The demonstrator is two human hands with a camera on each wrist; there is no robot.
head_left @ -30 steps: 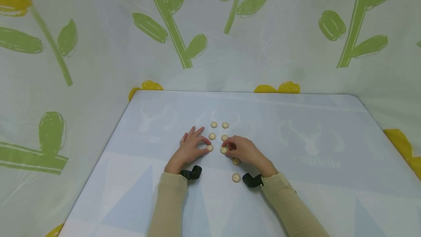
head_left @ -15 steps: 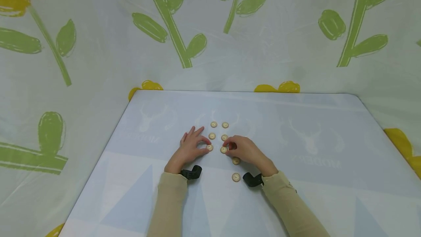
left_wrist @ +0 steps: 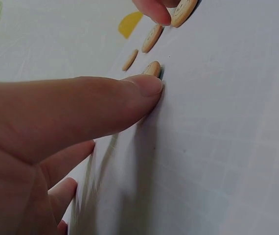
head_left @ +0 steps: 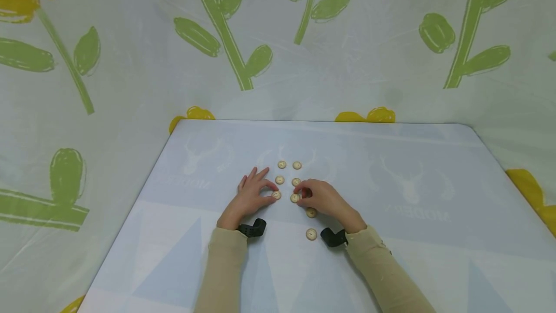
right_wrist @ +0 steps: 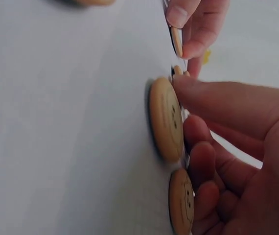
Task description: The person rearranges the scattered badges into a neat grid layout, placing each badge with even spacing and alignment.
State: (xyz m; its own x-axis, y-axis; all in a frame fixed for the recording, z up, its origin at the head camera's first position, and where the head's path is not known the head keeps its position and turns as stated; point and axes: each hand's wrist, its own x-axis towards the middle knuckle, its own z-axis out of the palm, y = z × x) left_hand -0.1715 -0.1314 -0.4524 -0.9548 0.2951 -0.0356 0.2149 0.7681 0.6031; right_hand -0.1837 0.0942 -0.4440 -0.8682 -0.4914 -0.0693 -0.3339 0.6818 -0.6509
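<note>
Between its thumb and index finger, my left hand (head_left: 248, 198) pinches a round wooden button (head_left: 276, 195) lying on the table, its other fingers spread. In the left wrist view, the thumb covers most of that button (left_wrist: 152, 68). Just right of it, my right hand (head_left: 322, 200) pinches another wooden button (head_left: 295, 198) with thumb and index finger. The right wrist view shows this hand's other fingers (right_wrist: 201, 159) curled, with a button (right_wrist: 166, 120) close by the thumb. Beyond the hands lie a left button (head_left: 280, 179) and a right button (head_left: 296, 182), in line with the held ones.
Farther back on the pale blue patterned table (head_left: 182, 260) are two more buttons, one left (head_left: 282, 164) and one right (head_left: 297, 165). Under the right palm's near side sits a button (head_left: 311, 212), with another button (head_left: 311, 234) nearer. A flower-printed cloth (head_left: 347, 71) surrounds the table.
</note>
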